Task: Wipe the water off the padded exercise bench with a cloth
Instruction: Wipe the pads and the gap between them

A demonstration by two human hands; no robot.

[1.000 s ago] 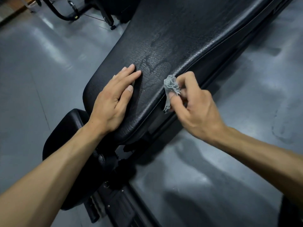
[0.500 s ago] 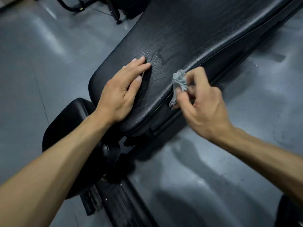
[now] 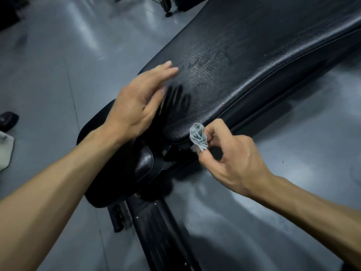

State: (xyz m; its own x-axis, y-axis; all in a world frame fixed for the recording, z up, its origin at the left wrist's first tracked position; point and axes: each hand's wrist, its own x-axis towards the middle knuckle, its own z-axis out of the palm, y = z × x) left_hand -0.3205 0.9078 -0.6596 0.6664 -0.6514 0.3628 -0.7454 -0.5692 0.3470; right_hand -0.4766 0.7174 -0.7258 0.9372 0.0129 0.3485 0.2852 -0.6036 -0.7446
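Scanning from the left, I see a white object cut off at the frame edge on the grey floor, with a small dark object just above it. My left hand comes next, fingers straight and close together, slightly blurred, over the near end of the padded bench; a hand-shaped shadow lies on the pad beneath it, and I cannot tell whether the palm touches the surface. Below it sits the smaller black seat pad, and the bench's black frame rail runs down toward the bottom edge. On the black vinyl ahead of my left fingertips I see a dull wet smear. Further right, the small grey cloth is bunched up and sits against the rounded near corner of the bench, at its piped edge. My right hand pinches that cloth between thumb and fingertips, the other fingers curled in behind.
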